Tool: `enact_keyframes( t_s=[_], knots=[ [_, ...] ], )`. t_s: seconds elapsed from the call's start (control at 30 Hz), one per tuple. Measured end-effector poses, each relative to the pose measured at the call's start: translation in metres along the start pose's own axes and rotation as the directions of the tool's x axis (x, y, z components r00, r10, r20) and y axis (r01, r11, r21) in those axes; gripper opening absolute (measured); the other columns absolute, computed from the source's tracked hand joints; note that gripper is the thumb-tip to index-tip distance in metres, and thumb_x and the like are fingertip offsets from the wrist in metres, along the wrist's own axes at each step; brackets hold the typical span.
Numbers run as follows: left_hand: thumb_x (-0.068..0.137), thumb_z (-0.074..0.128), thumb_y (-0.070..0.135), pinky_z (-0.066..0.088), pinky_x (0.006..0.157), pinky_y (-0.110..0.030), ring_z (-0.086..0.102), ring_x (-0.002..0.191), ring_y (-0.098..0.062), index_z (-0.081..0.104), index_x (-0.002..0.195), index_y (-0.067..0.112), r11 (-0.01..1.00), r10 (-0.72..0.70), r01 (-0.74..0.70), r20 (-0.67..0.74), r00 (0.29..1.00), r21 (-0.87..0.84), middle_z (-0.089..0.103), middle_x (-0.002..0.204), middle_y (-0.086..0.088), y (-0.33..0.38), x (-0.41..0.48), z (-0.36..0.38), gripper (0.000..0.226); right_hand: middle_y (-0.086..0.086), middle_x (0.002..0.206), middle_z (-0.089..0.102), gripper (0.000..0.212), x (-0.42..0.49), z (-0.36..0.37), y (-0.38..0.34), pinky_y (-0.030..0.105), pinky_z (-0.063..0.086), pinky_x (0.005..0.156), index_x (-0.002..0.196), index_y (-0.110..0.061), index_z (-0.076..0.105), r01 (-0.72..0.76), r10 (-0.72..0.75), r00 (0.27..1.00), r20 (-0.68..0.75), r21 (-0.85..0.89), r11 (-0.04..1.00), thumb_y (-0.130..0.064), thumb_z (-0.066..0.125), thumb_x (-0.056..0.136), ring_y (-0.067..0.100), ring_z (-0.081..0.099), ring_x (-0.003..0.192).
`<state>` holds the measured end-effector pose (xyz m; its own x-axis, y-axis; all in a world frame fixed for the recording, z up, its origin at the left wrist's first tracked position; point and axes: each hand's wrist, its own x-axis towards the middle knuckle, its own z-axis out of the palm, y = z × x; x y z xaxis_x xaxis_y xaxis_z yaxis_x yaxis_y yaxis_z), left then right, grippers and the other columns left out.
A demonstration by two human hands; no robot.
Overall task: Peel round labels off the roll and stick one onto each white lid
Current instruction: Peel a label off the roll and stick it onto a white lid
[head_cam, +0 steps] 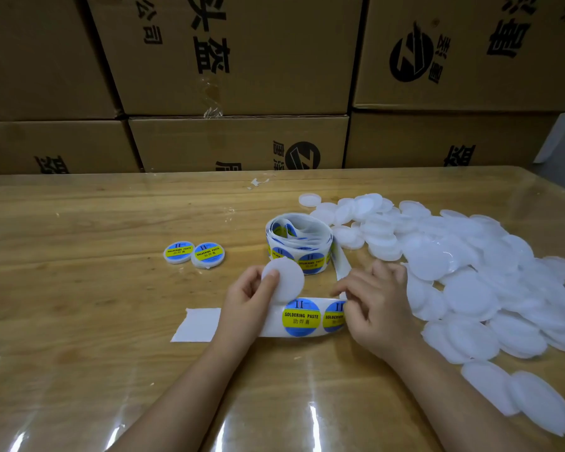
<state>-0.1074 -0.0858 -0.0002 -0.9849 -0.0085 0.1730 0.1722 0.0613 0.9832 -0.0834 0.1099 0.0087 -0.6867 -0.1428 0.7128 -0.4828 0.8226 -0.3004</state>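
Two labelled lids (207, 255) sit side by side on the surface (79, 223), left of the roll (299, 243). They are the only finished ones in view. To the right, a broad pile of bare lids (470, 282) spreads from the far side to the near edge, so the job looks barely begun, with nearly all of it left to do.

The left hand (248, 298) has its grip clamped on one white lid (287, 278), thumb across its face. It holds the lid tilted just above the backing strip (198, 324). That strip runs from the roll toward the near side, then left under the left hand, and ends in a bare stretch with no labels.

One label (301, 316) lies flat on the strip between the hands, not yet peeled. A second label (333, 318) is partly covered by the right hand (375, 305), whose grip is closed on the strip there. I cannot tell whether a label edge is lifted.

Cardboard boxes (235, 60) are stacked along the far side.
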Motion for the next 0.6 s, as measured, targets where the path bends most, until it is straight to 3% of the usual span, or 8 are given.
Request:
enact_keyframes(
  t_s=[0.1, 0.17, 0.23, 0.33, 0.5, 0.6],
  knots=[
    [0.080, 0.052, 0.044, 0.034, 0.056, -0.025, 0.040, 0.059, -0.009, 0.058, 0.069, 0.023, 0.998, 0.004, 0.001, -0.075, 0.997, 0.065, 0.046, 0.062, 0.004, -0.002, 0.003, -0.002, 0.025, -0.016, 0.066, 0.054, 0.016, -0.002, -0.001, -0.004, 0.038, 0.029, 0.093, 0.073, -0.019, 0.064, 0.078, -0.076, 0.996, 0.054, -0.026, 0.997, -0.024, 0.050, 0.078, 0.013, 0.047, 0.075],
    [0.081, 0.050, 0.046, 0.034, 0.056, -0.032, 0.037, 0.056, -0.011, 0.053, 0.069, 0.019, 0.972, 0.093, -0.059, -0.140, 0.986, 0.229, 0.042, 0.058, 0.006, -0.003, 0.003, -0.004, 0.030, -0.015, 0.069, 0.057, 0.012, -0.002, 0.000, -0.007, 0.041, 0.027, 0.103, 0.073, -0.018, 0.064, 0.084, -0.080, 0.992, 0.095, -0.032, 0.996, -0.025, 0.056, 0.080, 0.013, 0.051, 0.078],
    [0.085, 0.046, 0.047, 0.038, 0.055, -0.037, 0.043, 0.055, -0.014, 0.051, 0.072, 0.019, 0.880, 0.246, -0.158, -0.144, 0.959, 0.449, 0.047, 0.056, 0.008, -0.001, 0.002, -0.008, 0.031, -0.014, 0.070, 0.058, 0.006, -0.002, 0.001, -0.008, 0.041, 0.024, 0.106, 0.073, -0.017, 0.064, 0.085, -0.083, 0.990, 0.113, -0.014, 0.996, -0.021, 0.063, 0.077, 0.011, 0.052, 0.079],
    [0.094, 0.043, 0.043, 0.043, 0.057, -0.040, 0.054, 0.063, -0.024, 0.052, 0.080, 0.019, 0.753, 0.376, -0.261, -0.069, 0.924, 0.605, 0.056, 0.062, 0.005, 0.003, 0.002, -0.008, 0.030, -0.013, 0.071, 0.059, 0.008, -0.002, -0.001, -0.011, 0.041, 0.024, 0.108, 0.074, -0.016, 0.064, 0.093, -0.096, 0.984, 0.148, 0.027, 0.995, -0.020, 0.060, 0.079, 0.010, 0.053, 0.080],
    [0.088, 0.038, 0.052, 0.040, 0.052, -0.039, 0.051, 0.053, -0.018, 0.053, 0.085, 0.017, 0.758, 0.311, -0.202, -0.072, 0.948, 0.620, 0.050, 0.053, 0.002, -0.002, -0.002, -0.003, 0.037, -0.012, 0.070, 0.057, 0.016, -0.003, 0.000, -0.018, 0.042, 0.033, 0.103, 0.073, -0.013, 0.063, 0.133, -0.147, 0.977, 0.156, 0.091, 0.987, -0.021, 0.051, 0.080, 0.010, 0.051, 0.077],
    [0.088, 0.045, 0.050, 0.035, 0.048, -0.028, 0.045, 0.050, -0.011, 0.053, 0.080, 0.021, 0.836, 0.235, -0.164, -0.071, 0.969, 0.523, 0.047, 0.048, 0.009, -0.005, 0.000, -0.001, 0.031, -0.012, 0.072, 0.058, 0.012, -0.004, 0.004, -0.023, 0.039, 0.034, 0.100, 0.077, -0.013, 0.064, 0.164, -0.178, 0.972, 0.151, 0.105, 0.981, -0.021, 0.056, 0.080, 0.011, 0.053, 0.076]
  ],
)
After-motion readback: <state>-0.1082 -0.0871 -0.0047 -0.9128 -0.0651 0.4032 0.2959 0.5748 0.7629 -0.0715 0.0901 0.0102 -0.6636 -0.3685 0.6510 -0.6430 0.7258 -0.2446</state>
